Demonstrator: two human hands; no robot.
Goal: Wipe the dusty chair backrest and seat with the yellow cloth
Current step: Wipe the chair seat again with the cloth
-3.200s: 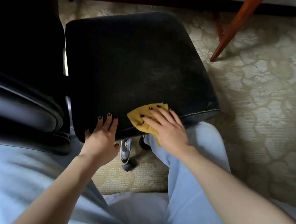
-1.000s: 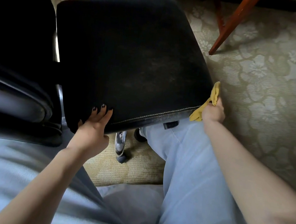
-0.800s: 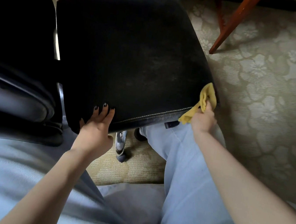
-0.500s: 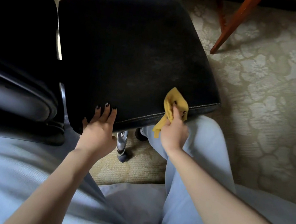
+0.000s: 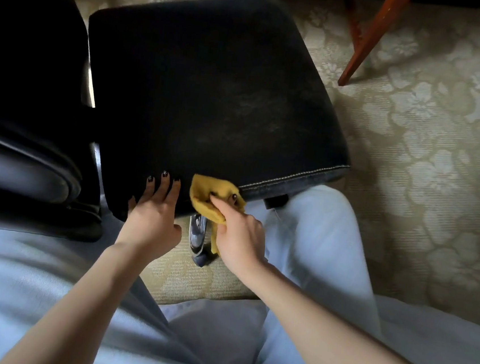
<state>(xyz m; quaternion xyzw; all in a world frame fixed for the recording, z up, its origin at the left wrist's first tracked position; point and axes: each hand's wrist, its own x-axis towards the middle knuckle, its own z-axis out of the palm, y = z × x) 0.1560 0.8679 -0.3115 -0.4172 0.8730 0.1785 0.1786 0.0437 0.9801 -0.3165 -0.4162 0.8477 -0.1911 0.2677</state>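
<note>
The dusty black padded chair [image 5: 142, 88] is viewed from above, with its dark curved backrest [image 5: 22, 70] at the far left and its wide square seat [image 5: 235, 101] beside it, where grey dust marks are visible toward the right half. The left hand [image 5: 152, 220] is laid on the near edge of the seat, close to the corner, with its fingers straight and nearly together. The chair is probably steadied in this way, so that it is not turned while it is wiped. Just beside this hand, the crumpled yellow cloth [image 5: 210, 198] is pressed on the same edge, and it is pinched between the thumb and curled fingers of the right hand [image 5: 239, 235]. Below them a shiny chrome chair post [image 5: 196, 236] is partly seen. Further right, a reddish wooden furniture leg [image 5: 369, 38] stands on the beige flowered carpet [image 5: 429, 142], well apart from the seat.
</note>
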